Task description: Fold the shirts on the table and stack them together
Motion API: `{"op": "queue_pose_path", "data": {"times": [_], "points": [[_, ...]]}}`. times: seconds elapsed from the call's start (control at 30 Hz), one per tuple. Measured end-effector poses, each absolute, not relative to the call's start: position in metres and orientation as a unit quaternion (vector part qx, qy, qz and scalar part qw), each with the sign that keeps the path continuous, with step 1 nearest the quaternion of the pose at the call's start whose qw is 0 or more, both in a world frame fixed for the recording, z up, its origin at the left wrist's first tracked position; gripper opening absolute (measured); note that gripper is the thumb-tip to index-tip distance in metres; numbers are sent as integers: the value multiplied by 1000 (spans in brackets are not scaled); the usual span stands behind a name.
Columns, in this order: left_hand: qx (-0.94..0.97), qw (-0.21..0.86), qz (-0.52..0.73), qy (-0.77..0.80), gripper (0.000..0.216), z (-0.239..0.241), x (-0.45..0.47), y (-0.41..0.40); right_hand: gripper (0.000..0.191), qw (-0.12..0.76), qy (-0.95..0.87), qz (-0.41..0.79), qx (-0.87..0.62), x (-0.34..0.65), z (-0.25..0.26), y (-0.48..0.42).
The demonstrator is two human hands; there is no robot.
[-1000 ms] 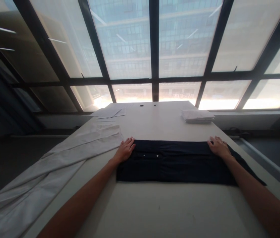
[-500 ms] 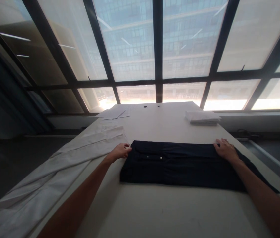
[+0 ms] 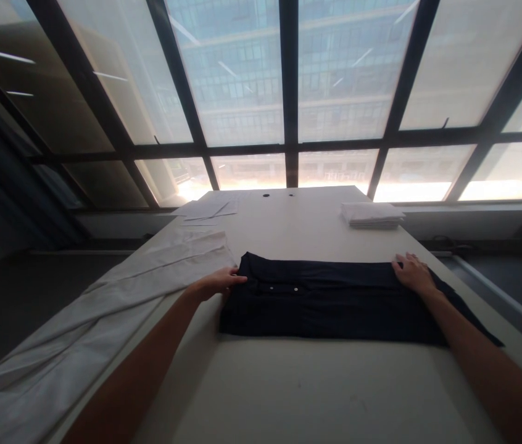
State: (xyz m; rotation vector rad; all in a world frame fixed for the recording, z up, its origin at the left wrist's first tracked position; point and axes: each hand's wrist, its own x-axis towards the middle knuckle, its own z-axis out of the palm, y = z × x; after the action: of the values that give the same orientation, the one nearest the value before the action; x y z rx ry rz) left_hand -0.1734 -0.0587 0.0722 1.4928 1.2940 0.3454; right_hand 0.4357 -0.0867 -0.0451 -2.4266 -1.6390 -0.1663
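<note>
A dark navy shirt (image 3: 335, 302) lies folded into a long flat strip across the table, with two pale buttons near its left end. My left hand (image 3: 217, 282) pinches the shirt's left end, thumb on top and the other fingers partly hidden below the edge. The far left corner of the cloth is slightly raised there. Over toward the right end, my right hand (image 3: 413, 272) rests flat on the far edge of the shirt, its fingers stretched out.
White cloth (image 3: 117, 308) drapes along the table's left side. Loose white sheets (image 3: 210, 209) lie at the far left, and a stack of folded white pieces (image 3: 372, 214) sits at the far right. The white table (image 3: 289, 394) ends near tall windows (image 3: 233, 74).
My left hand has shifted its grip at the shirt's left end, with the thumb now extended over the cloth. The far left corner has lifted a little. My right hand stays on the shirt.
</note>
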Motion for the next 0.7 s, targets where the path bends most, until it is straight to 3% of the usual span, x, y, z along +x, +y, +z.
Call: {"op": "queue_pose_path", "data": {"times": [0.27, 0.47, 0.57, 0.7], "points": [[577, 570, 279, 514, 70, 78, -166, -58, 56, 149, -563, -56, -811, 429, -36, -89], [589, 529, 314, 524, 67, 103, -168, -47, 50, 324, -601, -11, -731, 385, -1, -87], [605, 514, 303, 527, 63, 114, -152, -44, 43, 446, -606, 99, -651, 337, 21, -93], [615, 473, 285, 563, 60, 127, -106, -48, 40, 513, -558, 403, -512, 255, 36, -117]]}}
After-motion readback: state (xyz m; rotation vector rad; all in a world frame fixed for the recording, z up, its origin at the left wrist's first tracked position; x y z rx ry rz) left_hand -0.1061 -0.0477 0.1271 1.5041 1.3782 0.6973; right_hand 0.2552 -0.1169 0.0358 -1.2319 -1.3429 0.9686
